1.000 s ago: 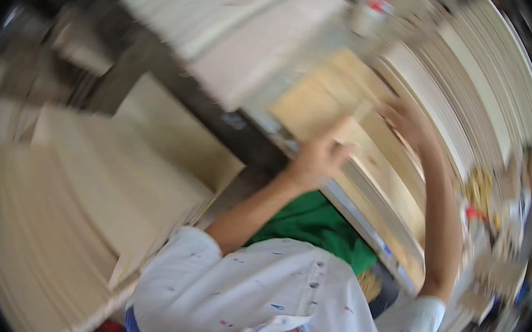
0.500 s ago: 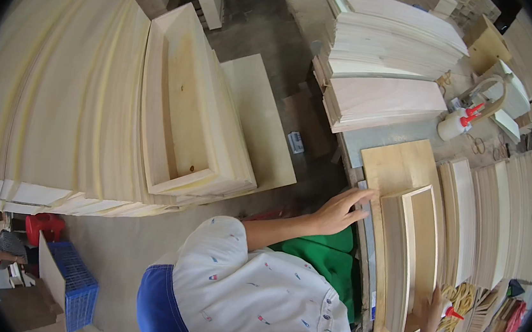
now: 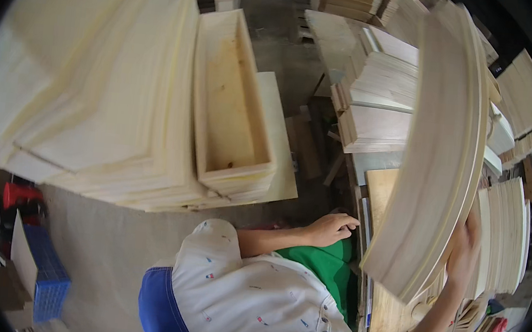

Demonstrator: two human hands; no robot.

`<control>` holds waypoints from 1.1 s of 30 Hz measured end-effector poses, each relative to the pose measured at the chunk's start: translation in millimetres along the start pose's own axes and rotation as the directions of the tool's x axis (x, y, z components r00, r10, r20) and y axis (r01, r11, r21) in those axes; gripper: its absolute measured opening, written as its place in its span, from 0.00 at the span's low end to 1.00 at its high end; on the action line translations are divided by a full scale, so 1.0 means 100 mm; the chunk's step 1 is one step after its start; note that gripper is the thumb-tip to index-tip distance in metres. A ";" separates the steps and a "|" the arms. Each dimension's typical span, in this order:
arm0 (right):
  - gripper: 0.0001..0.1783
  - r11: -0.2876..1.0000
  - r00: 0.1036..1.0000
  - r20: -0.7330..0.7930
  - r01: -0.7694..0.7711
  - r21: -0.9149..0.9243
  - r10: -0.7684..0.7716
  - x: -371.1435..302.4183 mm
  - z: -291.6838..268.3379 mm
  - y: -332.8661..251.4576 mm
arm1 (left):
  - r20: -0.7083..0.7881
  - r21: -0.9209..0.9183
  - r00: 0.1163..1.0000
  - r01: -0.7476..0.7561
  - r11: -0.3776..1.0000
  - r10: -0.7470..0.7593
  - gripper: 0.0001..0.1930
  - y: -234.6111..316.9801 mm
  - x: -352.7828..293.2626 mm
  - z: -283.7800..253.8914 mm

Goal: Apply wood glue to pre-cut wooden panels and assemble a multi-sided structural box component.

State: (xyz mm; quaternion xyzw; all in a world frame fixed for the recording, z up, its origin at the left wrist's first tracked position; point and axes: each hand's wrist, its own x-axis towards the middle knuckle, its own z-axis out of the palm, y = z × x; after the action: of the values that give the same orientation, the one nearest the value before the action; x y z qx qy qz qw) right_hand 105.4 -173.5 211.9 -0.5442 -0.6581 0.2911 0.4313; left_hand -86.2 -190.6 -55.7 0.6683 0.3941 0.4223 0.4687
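Note:
A shallow wooden box (image 3: 437, 150) stands raised and tilted over the workbench, its long pale side toward me. My right hand (image 3: 465, 246) grips the box at its right lower side; the fingertips are partly hidden behind it. Under the box lies a plywood board (image 3: 393, 312) on the bench, partly covered from view. My left hand (image 3: 331, 230) hovers by the bench's near-left edge, its fingers loosely bent and nothing seen in them.
Stacked pale panels (image 3: 373, 122) stand on the far bench, and more panels (image 3: 506, 234) stand upright at the right. Leftward are large piled boards (image 3: 91, 117) and an open wooden box (image 3: 237, 99). A blue plastic crate (image 3: 52, 292) is at the lower left.
My right hand has lifted the box from the plywood board and swung it up on its side. My left hand has drawn back from the board. The view has shifted slightly.

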 end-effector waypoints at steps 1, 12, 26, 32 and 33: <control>0.16 0.998 0.999 0.000 0.032 -0.055 -0.032 0.13 0.14 -0.26 | 0.029 0.002 0.999 -0.035 0.999 0.035 0.16 0.04 0.02 0.04; 0.20 0.930 0.870 0.436 0.328 -0.166 -0.230 0.79 1.95 -1.58 | -0.024 0.005 0.997 -0.074 0.997 0.074 0.15 -0.02 -0.10 -0.06; 0.19 0.797 0.747 0.548 0.563 -0.218 -0.377 0.71 2.42 -1.66 | 0.032 -0.068 0.993 -0.108 0.992 0.111 0.13 -0.07 -0.08 0.02; 0.21 0.932 0.792 0.522 0.362 0.013 -0.315 0.61 2.14 -1.24 | 0.152 0.071 0.988 -0.044 0.996 0.033 0.22 -0.65 -0.07 -0.03; 0.20 0.941 0.835 0.434 0.315 0.126 -0.338 0.59 1.95 -0.92 | 0.094 0.007 0.989 0.112 0.994 -0.112 0.22 -0.20 -0.03 -0.11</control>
State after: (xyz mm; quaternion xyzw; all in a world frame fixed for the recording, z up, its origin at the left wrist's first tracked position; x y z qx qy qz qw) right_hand -112.0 -121.4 216.3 -0.3312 -0.8152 0.3475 0.3242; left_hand -99.8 -185.3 -73.2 0.6648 0.4087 0.3632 0.5090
